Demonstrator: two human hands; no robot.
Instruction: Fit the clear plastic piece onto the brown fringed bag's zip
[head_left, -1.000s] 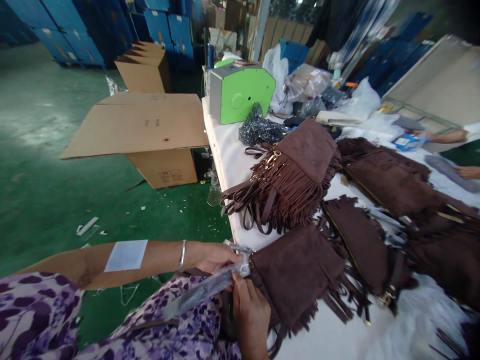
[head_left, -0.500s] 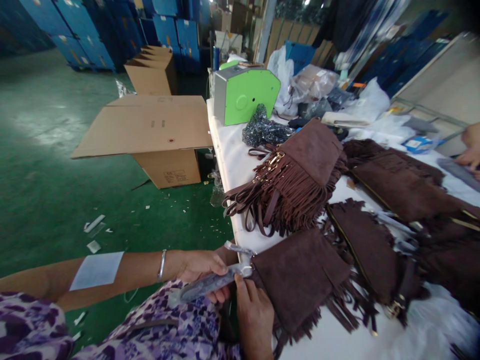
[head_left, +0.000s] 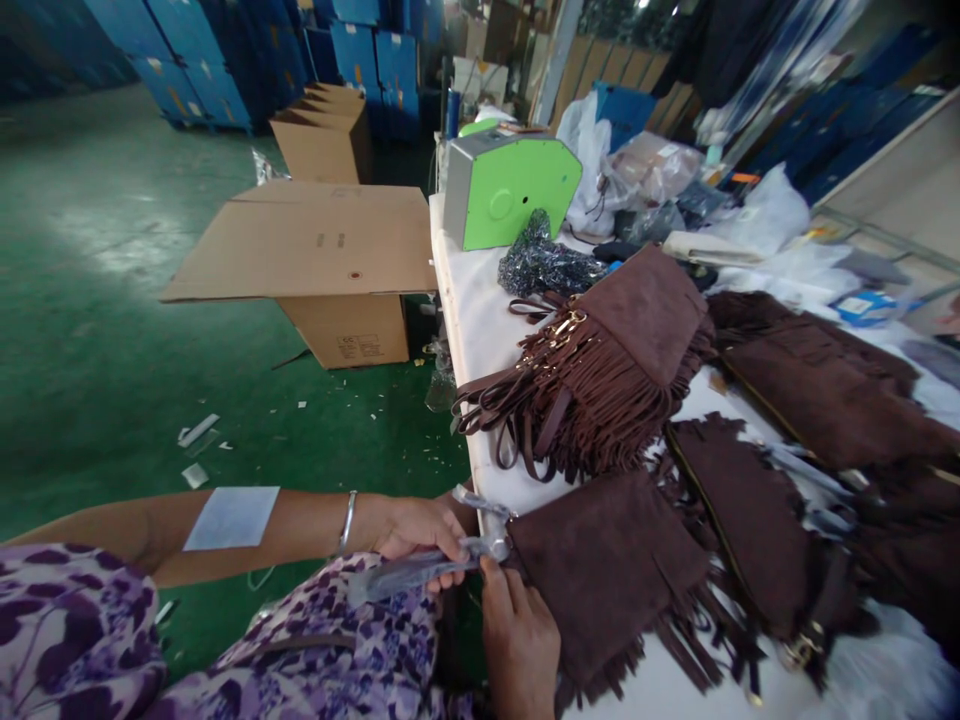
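Still gripping wrapped strap, both hands

Machine: a green box at the table's far end; a dark crinkled bag just beside it
Bags: a stack of brown fringed bags mid-table; more lie to the right
Floor: an open cardboard box on green concrete; paper scraps near it
Back: blue crates stacked
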